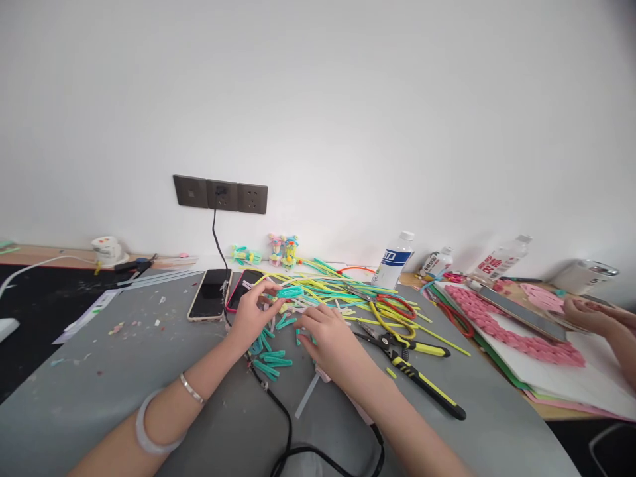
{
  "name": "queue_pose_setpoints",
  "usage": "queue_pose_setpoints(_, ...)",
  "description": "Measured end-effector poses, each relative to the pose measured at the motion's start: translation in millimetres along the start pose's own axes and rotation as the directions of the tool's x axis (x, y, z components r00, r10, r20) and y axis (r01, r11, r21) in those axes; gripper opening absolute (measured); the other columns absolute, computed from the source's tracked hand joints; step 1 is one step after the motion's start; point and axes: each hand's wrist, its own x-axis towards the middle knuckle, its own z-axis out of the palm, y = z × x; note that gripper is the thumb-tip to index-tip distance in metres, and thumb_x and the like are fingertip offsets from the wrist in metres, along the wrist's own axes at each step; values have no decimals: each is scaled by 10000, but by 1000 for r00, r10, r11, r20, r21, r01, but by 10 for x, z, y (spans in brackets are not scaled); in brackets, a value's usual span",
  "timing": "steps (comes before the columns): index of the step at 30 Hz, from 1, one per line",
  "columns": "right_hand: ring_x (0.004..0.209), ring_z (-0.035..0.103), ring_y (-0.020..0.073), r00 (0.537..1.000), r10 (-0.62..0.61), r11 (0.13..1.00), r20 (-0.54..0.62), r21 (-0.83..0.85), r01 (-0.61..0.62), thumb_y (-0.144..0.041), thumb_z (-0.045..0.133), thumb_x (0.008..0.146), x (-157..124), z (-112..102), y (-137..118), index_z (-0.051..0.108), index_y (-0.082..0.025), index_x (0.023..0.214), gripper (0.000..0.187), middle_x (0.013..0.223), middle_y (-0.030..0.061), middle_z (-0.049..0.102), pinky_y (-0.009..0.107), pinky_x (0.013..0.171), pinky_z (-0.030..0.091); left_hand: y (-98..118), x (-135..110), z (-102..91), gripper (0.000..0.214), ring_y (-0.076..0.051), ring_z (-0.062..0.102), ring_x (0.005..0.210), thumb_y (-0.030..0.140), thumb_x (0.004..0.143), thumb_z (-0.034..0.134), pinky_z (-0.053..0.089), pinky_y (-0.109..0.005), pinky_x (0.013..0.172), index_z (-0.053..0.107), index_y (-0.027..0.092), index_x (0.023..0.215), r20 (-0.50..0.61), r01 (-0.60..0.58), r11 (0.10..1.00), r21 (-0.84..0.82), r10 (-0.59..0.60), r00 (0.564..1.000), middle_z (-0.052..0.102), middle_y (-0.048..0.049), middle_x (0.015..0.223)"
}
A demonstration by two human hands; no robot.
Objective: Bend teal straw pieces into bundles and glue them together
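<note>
A grey surface (149, 391) stretches beneath everything, with yellow-and-black-handled pliers (401, 364) lying on it, their handles spread apart. Behind the pliers and off to their left spreads a loose heap of fuzzy stems (328, 285), mostly yellow and green. Just left of the pliers is the right hand (325, 334), its fingers bent downward; I cannot tell whether they grip anything. Farther left of the pliers, the left hand (252, 313) pinches a looped teal piece (291, 292) between thumb and index finger, so the piece sits right at the fingertips, on the side facing the pliers. A blue-labelled bottle (392, 260) stands behind the pliers. Short folded teal strips (272, 361) lie left of the pliers, between the two hands and nearer the wearer. Just beside the pliers' nearer handle lies a small yellow scrap (391, 373).
</note>
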Motion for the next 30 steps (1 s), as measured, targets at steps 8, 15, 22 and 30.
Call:
queue_pose_setpoints(8, 1078, 650, 284, 962, -76, 969, 264, -206, 134, -75, 515, 918, 596, 315, -32, 673, -146, 1096, 248, 1136, 139, 708, 378, 909, 460, -4, 20, -14, 166, -189, 662, 841, 264, 797, 649, 542, -279, 695, 656, 181, 941, -32, -2, 1000, -16, 1, 999, 697, -48, 938)
queue_pose_setpoints(15, 995, 656, 263, 975, -108, 990, 195, -70, 124, -92, 640, 873, 487, 160, 79, 705, -151, 965, 126, 1056, 125, 696, 342, 830, 463, -18, 22, -18, 173, -191, 661, 842, 295, 815, 655, 531, -276, 685, 648, 184, 948, -54, 30, 998, -50, -32, 998, 689, -51, 956)
queue_pose_setpoints(22, 887, 642, 206, 984, -160, 979, 80, 144, 147, -22, 646, 846, 400, 29, 217, 672, -180, 965, 199, 937, 63, 695, 305, 777, 437, -37, 30, -18, 188, -185, 658, 815, 329, 821, 656, 531, -274, 683, 653, 189, 947, -52, 45, 997, -62, -48, 998, 687, -44, 951)
queue_pose_setpoints(30, 1070, 592, 242, 925, -123, 987, 360, -50, 150, 9, 576, 844, 398, 45, 145, 685, -176, 940, 236, 1056, 86, 700, 352, 872, 371, -42, 30, -20, 207, -199, 661, 847, 332, 800, 666, 529, -278, 682, 646, 183, 941, -59, 65, 995, -75, -69, 996, 681, -53, 948)
